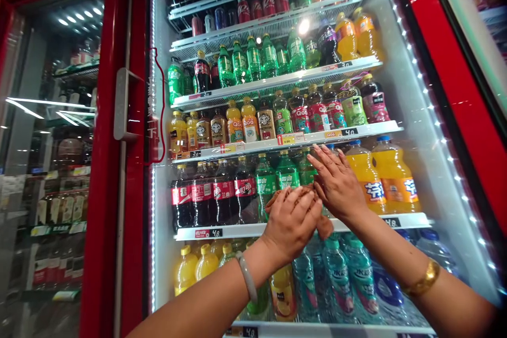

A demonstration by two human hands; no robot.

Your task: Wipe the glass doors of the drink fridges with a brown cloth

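Note:
My left hand, with a grey bangle at the wrist, presses a bunched brown cloth against the glass front of a lit drinks fridge. Its fingers are curled over the cloth, which shows at the sides of the hand. Just to the right, my right hand lies with its fingers stretched out and apart on the glass. A gold bracelet is on that forearm. Behind the hands, through the glass, stand green soda bottles and large orange soda bottles.
The fridge has a red frame and a pale door handle at its left. Shelves inside carry cola bottles, small juice bottles and cans. Another red-framed fridge stands to the left.

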